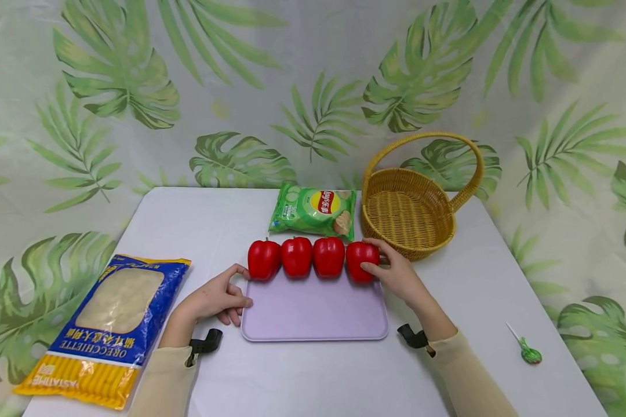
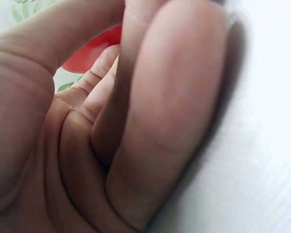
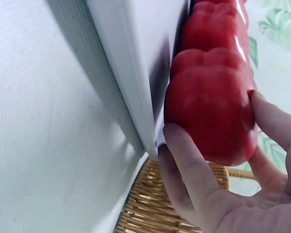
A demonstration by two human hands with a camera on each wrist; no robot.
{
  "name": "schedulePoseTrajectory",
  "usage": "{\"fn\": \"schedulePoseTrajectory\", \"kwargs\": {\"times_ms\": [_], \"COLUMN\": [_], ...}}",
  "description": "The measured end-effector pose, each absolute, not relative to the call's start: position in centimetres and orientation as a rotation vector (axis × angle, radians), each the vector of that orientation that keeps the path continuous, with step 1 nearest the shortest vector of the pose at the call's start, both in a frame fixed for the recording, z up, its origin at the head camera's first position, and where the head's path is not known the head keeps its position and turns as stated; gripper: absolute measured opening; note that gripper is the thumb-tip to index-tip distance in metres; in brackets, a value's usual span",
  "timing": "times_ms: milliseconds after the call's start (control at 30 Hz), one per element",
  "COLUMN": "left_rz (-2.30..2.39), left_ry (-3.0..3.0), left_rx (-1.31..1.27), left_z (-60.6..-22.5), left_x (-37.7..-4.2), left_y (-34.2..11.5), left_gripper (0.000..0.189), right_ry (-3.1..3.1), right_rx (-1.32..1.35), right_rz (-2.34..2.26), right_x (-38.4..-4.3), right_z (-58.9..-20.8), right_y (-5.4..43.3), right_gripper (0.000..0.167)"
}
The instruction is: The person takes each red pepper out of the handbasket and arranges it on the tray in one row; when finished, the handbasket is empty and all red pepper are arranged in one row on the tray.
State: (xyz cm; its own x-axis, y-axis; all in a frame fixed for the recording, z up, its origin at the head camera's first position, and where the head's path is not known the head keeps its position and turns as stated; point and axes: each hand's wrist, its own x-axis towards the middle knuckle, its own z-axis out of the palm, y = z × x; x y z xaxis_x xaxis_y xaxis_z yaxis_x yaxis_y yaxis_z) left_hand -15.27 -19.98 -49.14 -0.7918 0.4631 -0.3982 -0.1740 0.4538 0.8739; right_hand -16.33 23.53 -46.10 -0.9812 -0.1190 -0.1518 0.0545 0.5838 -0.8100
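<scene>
Four red apples stand in a row along the back of a lilac tray point(image 1: 315, 310). My right hand point(image 1: 396, 272) grips the rightmost apple point(image 1: 359, 272), thumb at its front and fingers around its right side; the right wrist view shows this apple point(image 3: 208, 107) between the fingertips. At the tray's left side is my left hand point(image 1: 216, 297), its index fingertip right at the leftmost apple point(image 1: 264, 260) and its thumb tip over the tray's rim. The left hand's other fingers are bent low by the table, filling much of the left wrist view.
A green chip bag point(image 1: 313, 211) lies behind the apples, beside a handled wicker basket point(image 1: 409, 217) at the back right. To the left lies a large blue and yellow orecchiette bag point(image 1: 104, 330). A green-wrapped lollipop point(image 1: 530, 352) lies at the right on the white table point(image 1: 313, 382).
</scene>
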Motion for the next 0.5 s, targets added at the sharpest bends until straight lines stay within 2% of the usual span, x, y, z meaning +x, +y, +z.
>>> {"fn": "schedulePoseTrajectory", "kwargs": {"times_ms": [500], "left_rz": [1.362], "left_ry": [2.099], "left_rx": [0.24], "left_z": [-48.93], "left_x": [-15.18], "left_y": [-19.87], "left_gripper": [0.061], "right_ry": [2.671], "right_rx": [-0.069], "right_rz": [-1.326], "right_x": [-16.28], "right_z": [-46.4], "right_y": [23.36], "right_gripper": [0.062]}}
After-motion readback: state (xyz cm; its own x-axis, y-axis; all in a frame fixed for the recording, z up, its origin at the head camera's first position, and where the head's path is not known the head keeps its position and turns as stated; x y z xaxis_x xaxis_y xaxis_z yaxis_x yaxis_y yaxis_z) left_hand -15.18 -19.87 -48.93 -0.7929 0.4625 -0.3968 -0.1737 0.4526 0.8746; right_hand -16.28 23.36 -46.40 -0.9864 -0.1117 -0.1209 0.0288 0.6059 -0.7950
